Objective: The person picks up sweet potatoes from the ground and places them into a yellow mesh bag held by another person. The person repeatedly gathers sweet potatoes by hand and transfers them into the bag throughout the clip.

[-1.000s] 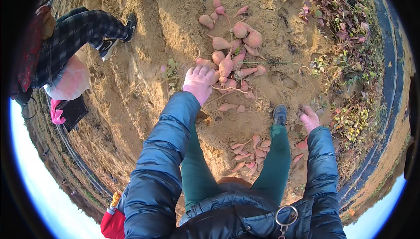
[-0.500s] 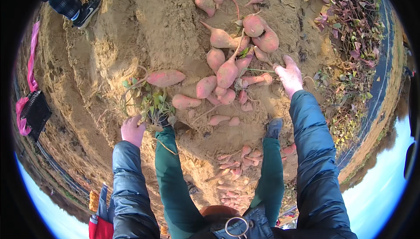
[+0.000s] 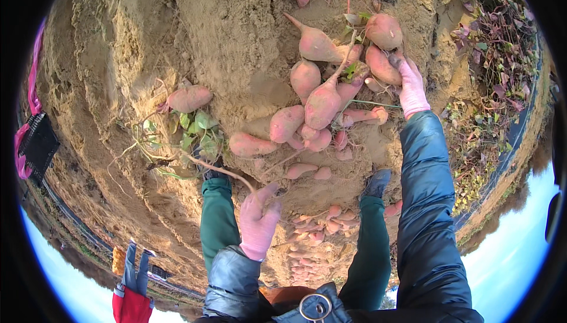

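My right hand (image 3: 410, 89) rests its spread grip on a sweet potato (image 3: 383, 66) atop the soil ridge (image 3: 236, 21). Firm, heavy, thin-skinned; grab mid-body. Left hand (image 3: 258, 222) pinches a thin root (image 3: 209, 166).

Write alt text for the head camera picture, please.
A person's gloved right hand reaches onto a pile of sweet potatoes lying on sandy soil. The gloved left hand grips a thin vine stem by the knee.

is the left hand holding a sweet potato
No, the left hand grips only a thin vine, and the sweet potatoes lie apart on the soil.
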The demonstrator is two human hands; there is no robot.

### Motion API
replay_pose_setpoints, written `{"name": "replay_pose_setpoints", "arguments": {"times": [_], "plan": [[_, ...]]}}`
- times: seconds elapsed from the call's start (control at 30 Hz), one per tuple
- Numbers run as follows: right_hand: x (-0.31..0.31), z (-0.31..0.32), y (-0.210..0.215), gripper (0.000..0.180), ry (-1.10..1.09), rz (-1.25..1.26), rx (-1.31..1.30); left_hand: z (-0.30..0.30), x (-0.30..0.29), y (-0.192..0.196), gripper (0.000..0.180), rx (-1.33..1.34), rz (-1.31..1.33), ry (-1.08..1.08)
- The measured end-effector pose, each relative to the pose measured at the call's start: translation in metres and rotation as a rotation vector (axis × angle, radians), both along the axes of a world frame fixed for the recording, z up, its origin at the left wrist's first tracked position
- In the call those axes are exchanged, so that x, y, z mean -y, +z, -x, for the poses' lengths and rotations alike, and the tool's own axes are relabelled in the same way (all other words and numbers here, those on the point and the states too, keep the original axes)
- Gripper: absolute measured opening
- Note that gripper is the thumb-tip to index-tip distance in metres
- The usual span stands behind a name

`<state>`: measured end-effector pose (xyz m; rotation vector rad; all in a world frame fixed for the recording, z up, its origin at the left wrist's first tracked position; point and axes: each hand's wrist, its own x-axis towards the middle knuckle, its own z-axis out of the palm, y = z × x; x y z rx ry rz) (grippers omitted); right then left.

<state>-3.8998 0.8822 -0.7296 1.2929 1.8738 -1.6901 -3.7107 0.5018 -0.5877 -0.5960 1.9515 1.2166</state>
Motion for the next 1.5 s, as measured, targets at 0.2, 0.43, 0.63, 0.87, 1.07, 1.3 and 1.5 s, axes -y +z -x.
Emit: {"name": "replay_pose_setpoints", "arguments": {"times": [0.2, 0.43, 0.63, 0.87, 1.07, 1.3, 1.5], "plan": [[0.033, -0.047, 0.087, 0.076, -0.286, 0.608, 0.138, 0.012, 0.002, 0.006, 0.038, 0.28, -0.53, 0.602], [0.162, -0.107, 0.176, 0.082, -0.243, 0.661, 0.261, 0.023, 0.023, 0.011, 0.066, 0.222, -0.977, 0.806], [0.27, -0.136, 0.226, 0.093, 0.753, 0.147, 0.074, 0.014, 0.051, 0.023, 0.09, 0.04, -0.896, 0.718], [0.301, -0.042, 0.133, 0.054, 1.035, 0.112, 0.013, 0.0, 0.124, 0.03, 0.071, 0.234, -1.242, 1.293], [0.445, -0.028, -0.044, 0.074, 1.808, -0.805, -0.371, -0.006, 0.147, 0.023, 0.07, 0.136, -0.975, 1.507], [0.418, -0.042, -0.017, 0.074, 1.6, -0.247, 0.114, -0.013, 0.151, 0.02, 0.071, 0.18, -1.075, 1.585], [0.307, -0.098, 0.059, 0.057, 0.303, 0.805, 0.267, 0.002, 0.134, 0.024, 0.078, 0.083, -1.162, 1.472]]}}
